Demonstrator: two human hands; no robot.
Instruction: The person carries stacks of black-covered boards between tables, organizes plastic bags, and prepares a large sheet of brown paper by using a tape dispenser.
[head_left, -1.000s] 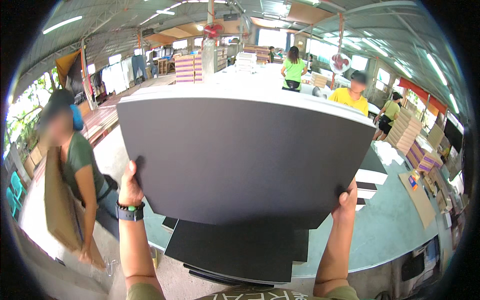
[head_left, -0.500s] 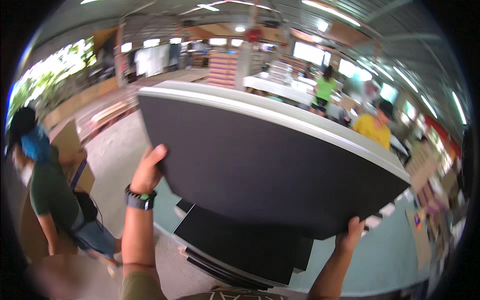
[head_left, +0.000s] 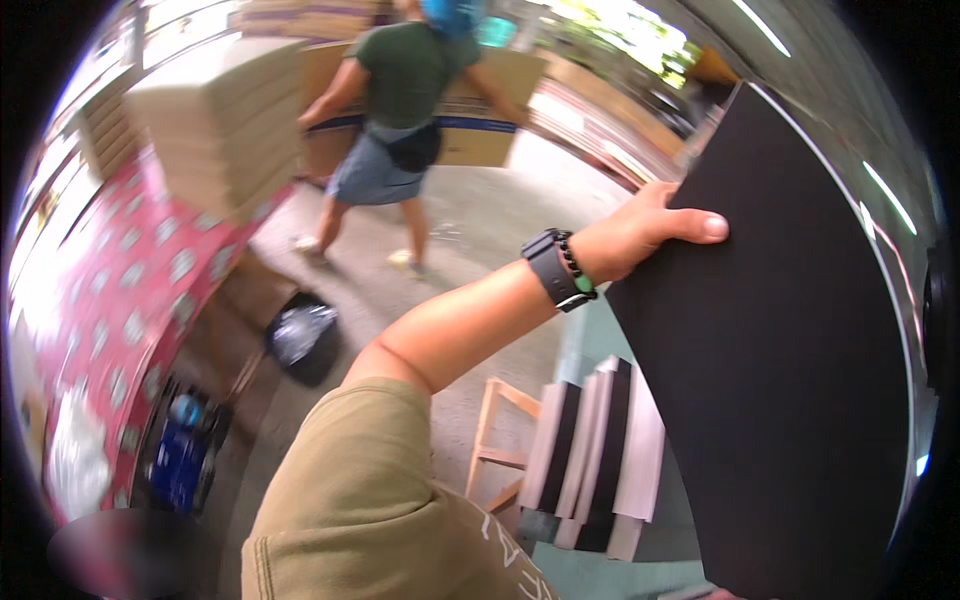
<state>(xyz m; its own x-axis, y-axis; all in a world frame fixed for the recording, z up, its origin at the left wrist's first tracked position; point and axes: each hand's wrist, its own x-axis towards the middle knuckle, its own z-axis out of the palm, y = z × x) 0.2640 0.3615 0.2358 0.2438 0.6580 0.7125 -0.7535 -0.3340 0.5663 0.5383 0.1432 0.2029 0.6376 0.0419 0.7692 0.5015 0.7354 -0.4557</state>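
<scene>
A large stack of black-faced boards (head_left: 780, 330) with pale edges rises at my right, tilted up. My left hand (head_left: 655, 232) is closed on its left edge, thumb lying on the black face and the other fingers hidden behind it. At the lower edge of the head view, a sliver of skin touches the stack's bottom corner; it may be my right hand, but its fingers are hidden. Below the held stack, several black and white panels (head_left: 600, 455) lie piled on a pale green table (head_left: 645, 575).
A person (head_left: 405, 100) stands ahead holding a large cardboard box (head_left: 470, 140). At left, a pink patterned cloth (head_left: 100, 320) covers a table with stacked beige boxes (head_left: 235, 120). A black bin (head_left: 300, 340) with plastic and a wooden trestle (head_left: 490, 440) stand on the floor.
My view has swung left. The held stack now stands toward the right and is tilted more upright, and my left arm reaches across. The person with the box now appears from behind.
</scene>
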